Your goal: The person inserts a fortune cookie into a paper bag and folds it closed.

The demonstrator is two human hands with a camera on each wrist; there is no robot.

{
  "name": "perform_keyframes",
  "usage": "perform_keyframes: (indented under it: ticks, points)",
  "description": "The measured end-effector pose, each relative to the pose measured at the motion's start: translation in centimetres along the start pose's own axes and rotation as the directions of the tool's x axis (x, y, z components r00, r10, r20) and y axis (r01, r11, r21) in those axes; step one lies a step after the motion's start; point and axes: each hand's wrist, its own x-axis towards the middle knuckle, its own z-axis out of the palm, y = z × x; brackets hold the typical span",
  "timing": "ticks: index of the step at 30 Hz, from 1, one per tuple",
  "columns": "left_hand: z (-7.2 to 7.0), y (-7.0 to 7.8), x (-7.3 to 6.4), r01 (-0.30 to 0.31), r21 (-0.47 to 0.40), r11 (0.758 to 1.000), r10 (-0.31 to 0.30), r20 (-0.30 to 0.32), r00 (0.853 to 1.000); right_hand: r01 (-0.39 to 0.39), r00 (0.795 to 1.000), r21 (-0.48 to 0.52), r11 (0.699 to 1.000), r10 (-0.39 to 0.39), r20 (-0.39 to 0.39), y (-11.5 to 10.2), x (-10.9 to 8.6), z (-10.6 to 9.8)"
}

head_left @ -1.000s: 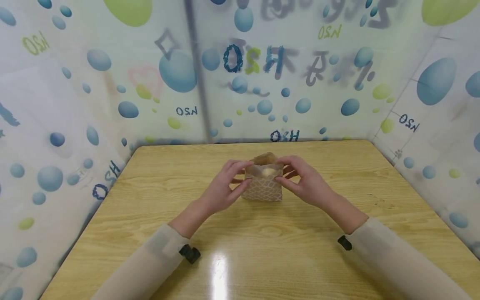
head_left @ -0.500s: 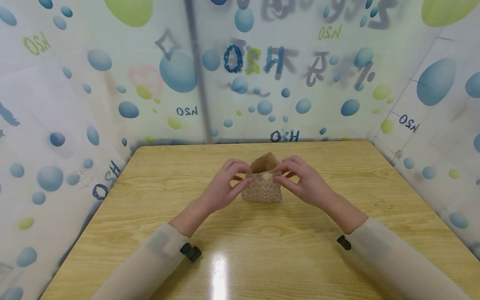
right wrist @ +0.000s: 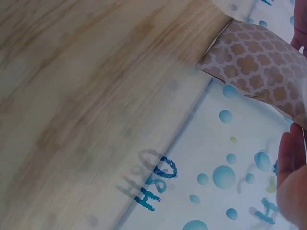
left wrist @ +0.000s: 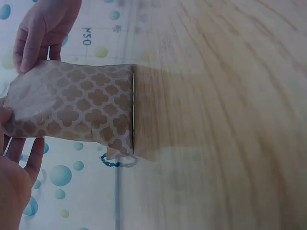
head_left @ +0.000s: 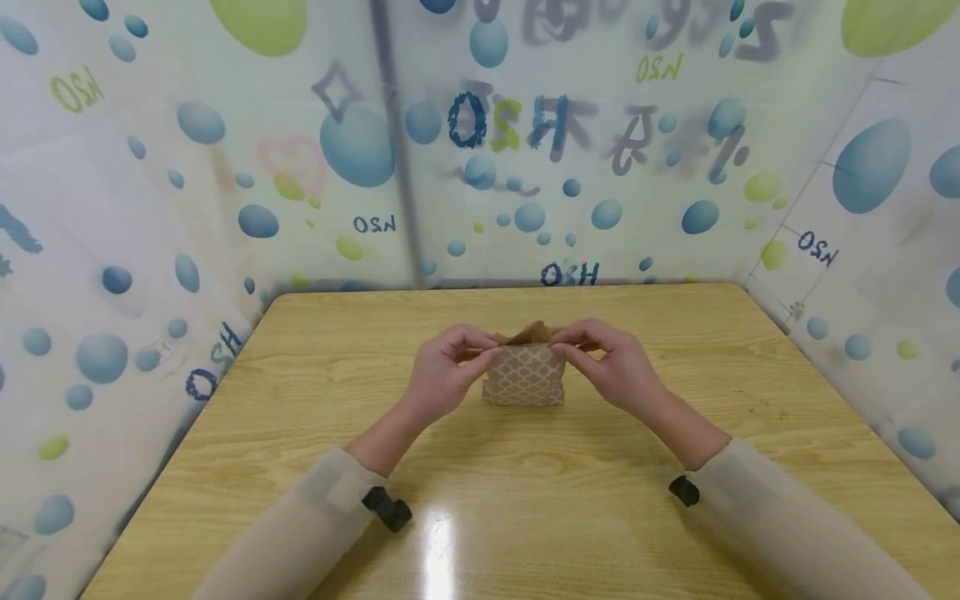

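Note:
A brown paper bag [head_left: 524, 377] with a white lattice pattern stands upright on the table. My left hand [head_left: 442, 375] pinches the left end of its top edge between thumb and fingers, and my right hand [head_left: 617, 367] pinches the right end. Behind the front panel, the bag's brown back edge pokes up in a peak. In the left wrist view the patterned bag [left wrist: 91, 103] shows its front face, with a hand at each top corner. The right wrist view has the bag [right wrist: 259, 62] at upper right, its top partly cut off by the frame.
The wooden table [head_left: 540, 508] reaches back to a white wall cloth [head_left: 645, 250] printed with blue and green dots. Similar cloth walls stand to the left and right. Black wrist straps [head_left: 386, 508] show at both sleeves.
The bag's front panel has come up smooth and straight, hiding the pale round thing seen inside earlier. The back flap has dropped lower, and both hands have shifted slightly while still pinching the edge.

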Motion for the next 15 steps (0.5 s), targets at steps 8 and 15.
perform_keyframes:
  ticks: [8, 15]
  points:
    - [0.32, 0.14, 0.04, 0.030, -0.042, 0.999, -0.032, -0.032, 0.999, -0.150, 0.988, 0.054, 0.987, 0.148, 0.047, -0.04, 0.42, -0.32]
    - [0.39, 0.06, 0.31, 0.030, -0.049, 0.998, -0.031, -0.028, 0.999, -0.177, 0.982, 0.062, 0.982, 0.172, 0.073, 0.31, 0.37, -0.45]
